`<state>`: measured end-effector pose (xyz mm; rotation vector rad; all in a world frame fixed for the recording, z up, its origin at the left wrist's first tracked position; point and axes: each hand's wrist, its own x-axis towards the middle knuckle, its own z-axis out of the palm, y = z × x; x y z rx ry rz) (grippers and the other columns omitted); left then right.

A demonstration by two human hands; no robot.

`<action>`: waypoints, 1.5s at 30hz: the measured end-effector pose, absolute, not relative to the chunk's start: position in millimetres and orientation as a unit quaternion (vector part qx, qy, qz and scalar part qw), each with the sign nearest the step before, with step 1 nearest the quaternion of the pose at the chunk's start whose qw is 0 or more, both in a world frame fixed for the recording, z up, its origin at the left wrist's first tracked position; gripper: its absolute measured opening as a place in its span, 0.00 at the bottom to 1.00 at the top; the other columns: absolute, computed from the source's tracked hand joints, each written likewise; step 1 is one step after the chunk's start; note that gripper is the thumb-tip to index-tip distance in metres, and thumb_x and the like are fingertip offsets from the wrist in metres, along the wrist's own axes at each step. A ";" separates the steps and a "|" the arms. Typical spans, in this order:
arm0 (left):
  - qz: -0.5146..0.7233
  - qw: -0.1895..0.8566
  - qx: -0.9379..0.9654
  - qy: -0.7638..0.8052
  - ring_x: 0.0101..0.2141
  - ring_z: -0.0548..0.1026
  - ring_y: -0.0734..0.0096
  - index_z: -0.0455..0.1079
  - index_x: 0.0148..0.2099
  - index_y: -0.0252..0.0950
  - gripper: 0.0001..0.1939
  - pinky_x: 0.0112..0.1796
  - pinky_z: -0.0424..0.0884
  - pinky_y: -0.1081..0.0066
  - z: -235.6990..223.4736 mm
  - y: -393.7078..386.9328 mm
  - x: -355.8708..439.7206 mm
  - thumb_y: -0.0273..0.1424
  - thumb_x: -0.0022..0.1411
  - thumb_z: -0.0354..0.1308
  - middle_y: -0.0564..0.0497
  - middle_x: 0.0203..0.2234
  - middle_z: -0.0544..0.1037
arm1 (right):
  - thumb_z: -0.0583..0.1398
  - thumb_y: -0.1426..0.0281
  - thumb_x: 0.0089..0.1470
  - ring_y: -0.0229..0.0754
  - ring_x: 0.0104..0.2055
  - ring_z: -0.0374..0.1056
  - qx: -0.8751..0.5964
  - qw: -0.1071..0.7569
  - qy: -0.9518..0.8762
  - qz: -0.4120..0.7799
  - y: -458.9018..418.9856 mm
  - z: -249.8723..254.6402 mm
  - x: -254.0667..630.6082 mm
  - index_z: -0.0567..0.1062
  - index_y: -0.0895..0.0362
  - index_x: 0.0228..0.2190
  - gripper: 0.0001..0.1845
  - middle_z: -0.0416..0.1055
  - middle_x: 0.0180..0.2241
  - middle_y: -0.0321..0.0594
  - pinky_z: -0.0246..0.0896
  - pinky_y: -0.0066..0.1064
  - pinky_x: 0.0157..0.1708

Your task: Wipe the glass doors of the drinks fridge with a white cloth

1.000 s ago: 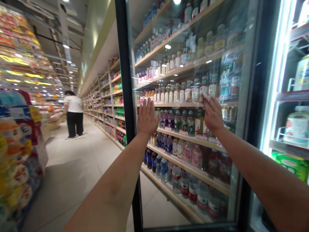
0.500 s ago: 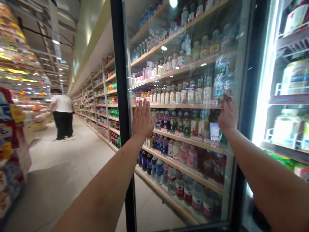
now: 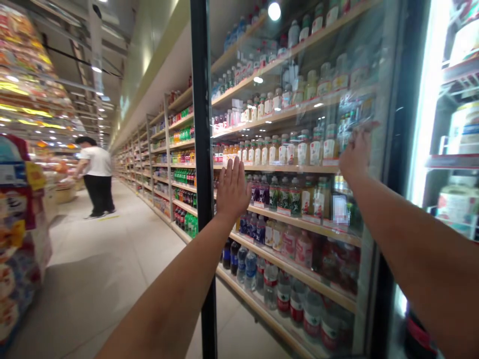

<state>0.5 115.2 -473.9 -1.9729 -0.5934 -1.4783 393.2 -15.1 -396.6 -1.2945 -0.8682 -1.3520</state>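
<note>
A tall glass door [image 3: 284, 117] in a black frame stands swung out in front of me. My left hand [image 3: 234, 189] lies flat against the glass beside the door's outer frame, fingers stretched upward and holding nothing. Near the hinge side, my right hand [image 3: 355, 152] reaches up at the glass. Its fingers extend toward the pane and are partly blurred; I make out nothing in them. Rows of bottles [image 3: 284, 192] on wooden shelves show through the glass, mixed with reflections.
On the right is a lit cooler [image 3: 458, 162] with drinks on racks. Long store shelves [image 3: 183, 167] run back along the aisle. A person [image 3: 97, 172] in a white top stands on the pale floor [image 3: 127, 269]. A snack display [image 3: 20, 224] edges the left side.
My right hand has moved up along the glass, and its fingers reach out more. The left hand stays flat on the pane. The view has shifted slightly; the distant person has turned.
</note>
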 end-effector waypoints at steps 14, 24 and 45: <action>-0.547 0.307 -0.745 -0.227 0.73 0.39 0.51 0.46 0.75 0.22 0.34 0.71 0.43 0.50 -476.1 114.0 1.1 0.35 0.75 0.46 0.36 0.73 0.46 | 0.45 0.71 0.65 0.57 0.72 0.50 -0.508 0.528 -0.436 -0.523 25.2 -363.8 279.1 0.67 0.61 0.65 0.30 0.59 0.68 0.49 0.49 0.55 0.71; -0.536 0.303 -0.751 -0.238 0.73 0.37 0.53 0.45 0.75 0.22 0.34 0.71 0.43 0.50 -477.0 111.7 0.8 0.35 0.75 0.47 0.37 0.74 0.45 | 0.49 0.75 0.61 0.56 0.73 0.49 -0.515 0.461 -0.512 -0.511 42.8 -350.5 212.1 0.65 0.59 0.66 0.33 0.58 0.69 0.46 0.47 0.56 0.72; -0.535 0.297 -0.756 -0.234 0.73 0.36 0.53 0.45 0.75 0.21 0.34 0.72 0.42 0.49 -476.7 111.7 0.7 0.33 0.74 0.47 0.36 0.73 0.44 | 0.46 0.80 0.62 0.46 0.72 0.51 -0.429 0.381 -0.646 -0.504 67.2 -365.2 133.4 0.62 0.57 0.68 0.35 0.58 0.69 0.40 0.50 0.49 0.71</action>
